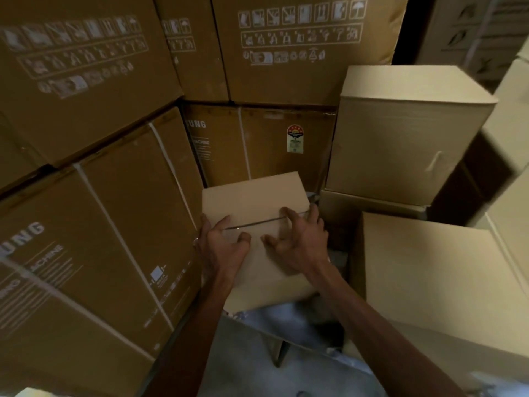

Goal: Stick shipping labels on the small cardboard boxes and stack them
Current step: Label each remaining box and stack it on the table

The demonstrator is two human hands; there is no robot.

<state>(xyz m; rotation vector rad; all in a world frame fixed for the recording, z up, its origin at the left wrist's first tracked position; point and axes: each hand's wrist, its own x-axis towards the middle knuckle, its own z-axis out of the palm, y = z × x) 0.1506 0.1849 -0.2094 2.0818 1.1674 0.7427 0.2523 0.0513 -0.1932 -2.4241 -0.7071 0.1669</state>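
A small plain cardboard box (pixel 252 202) sits tilted in the middle, between the big cartons and my body. A clear film strip (pixel 257 229) lies across its top face, faint and hard to make out. My left hand (pixel 220 245) holds the strip's left end between bent index finger and thumb, with the fingertips down on the box. My right hand (pixel 297 239) holds the right end the same way. I see no printed label on this box.
Large printed brown cartons (pixel 94 213) are stacked close on the left and behind. Plain tan boxes stand to the right: a tall one (pixel 406 130) at the back and a wide one (pixel 435 270) close by. Grey floor (pixel 246 365) shows below.
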